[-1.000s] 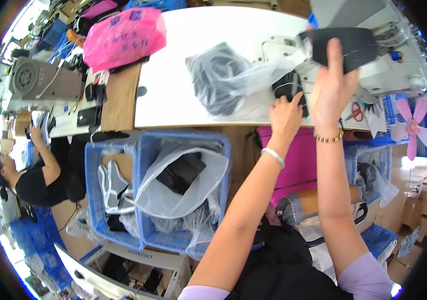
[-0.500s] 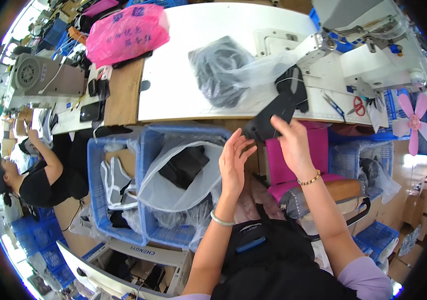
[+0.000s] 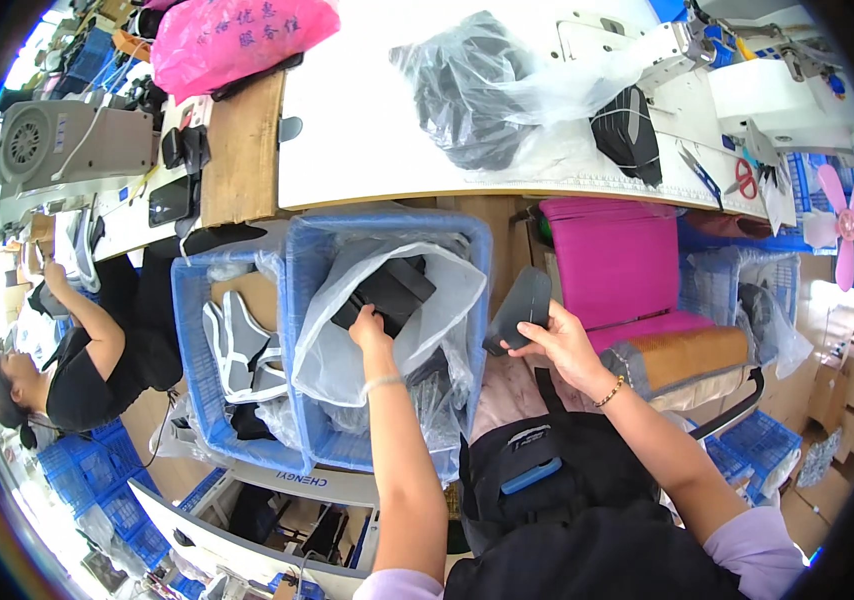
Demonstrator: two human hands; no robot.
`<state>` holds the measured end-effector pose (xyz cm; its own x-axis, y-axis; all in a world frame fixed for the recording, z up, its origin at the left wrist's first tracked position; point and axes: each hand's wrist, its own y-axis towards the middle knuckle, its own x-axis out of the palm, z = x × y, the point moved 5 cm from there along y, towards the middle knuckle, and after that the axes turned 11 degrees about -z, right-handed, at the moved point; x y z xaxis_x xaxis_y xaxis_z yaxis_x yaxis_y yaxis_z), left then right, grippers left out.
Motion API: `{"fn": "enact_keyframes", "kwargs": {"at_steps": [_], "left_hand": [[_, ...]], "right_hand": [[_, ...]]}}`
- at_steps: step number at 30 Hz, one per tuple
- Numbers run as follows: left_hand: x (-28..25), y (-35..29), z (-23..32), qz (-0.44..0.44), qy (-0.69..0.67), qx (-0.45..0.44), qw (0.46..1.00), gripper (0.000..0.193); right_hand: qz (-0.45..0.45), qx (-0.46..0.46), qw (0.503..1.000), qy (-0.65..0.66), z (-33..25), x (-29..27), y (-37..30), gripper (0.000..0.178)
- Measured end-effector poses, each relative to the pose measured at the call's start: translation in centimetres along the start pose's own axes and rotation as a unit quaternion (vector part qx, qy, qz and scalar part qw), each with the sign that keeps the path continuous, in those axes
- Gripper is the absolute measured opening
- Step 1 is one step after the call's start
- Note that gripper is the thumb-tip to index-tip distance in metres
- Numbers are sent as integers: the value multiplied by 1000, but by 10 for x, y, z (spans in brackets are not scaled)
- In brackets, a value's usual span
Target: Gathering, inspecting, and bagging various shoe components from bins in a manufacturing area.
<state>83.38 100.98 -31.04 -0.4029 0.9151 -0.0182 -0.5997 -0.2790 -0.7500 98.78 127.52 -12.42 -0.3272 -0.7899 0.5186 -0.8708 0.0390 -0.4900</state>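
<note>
My left hand [image 3: 371,328] reaches into a translucent plastic bag [image 3: 460,290] in a blue crate [image 3: 302,345]. Its fingers are closed on the edge of one of the folded black pieces [image 3: 402,300] there; the fingertips are partly hidden. Held in my right hand [image 3: 557,348], between thumb and fingers, is a flat, dark, rounded piece [image 3: 522,305] above my lap. On the white table [image 3: 347,110], a bundle of black pieces [image 3: 627,135] tied with a cord rests beside a clear bag of dark goods [image 3: 477,90].
Grey-and-white strapped pieces [image 3: 237,350] lie in the crate to the left. Snips [image 3: 699,172] and red-handled scissors [image 3: 744,180] lie near a sewing machine [image 3: 777,100]. A pink chair [image 3: 612,265] stands at right. Another person [image 3: 87,340] works at far left.
My left hand has moved down and left from beside my right hand into the bag. My right hand has drawn the black piece away from the tied bundle, toward my lap. My view has shifted downward.
</note>
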Motion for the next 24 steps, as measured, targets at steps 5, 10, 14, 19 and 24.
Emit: {"fn": "enact_keyframes", "kwargs": {"at_steps": [5,10,14,19,24], "left_hand": [[0,33,-35,-2,101,-81,992,23],[7,18,-4,-63,83,22,994,13],[16,-59,47,-91,-45,122,987,6],[-32,-169,58,-208,-109,91,968,11],[-14,-276,44,-369,-9,34,929,14]], "right_hand": [[-12,23,1000,3,-6,-1,10,34],[-20,33,999,-22,-11,-2,14,19],[-12,29,1000,-1,-26,-9,8,18],[-20,7,994,110,-43,0,-4,18],[-20,-32,987,156,-65,6,-23,23]]}}
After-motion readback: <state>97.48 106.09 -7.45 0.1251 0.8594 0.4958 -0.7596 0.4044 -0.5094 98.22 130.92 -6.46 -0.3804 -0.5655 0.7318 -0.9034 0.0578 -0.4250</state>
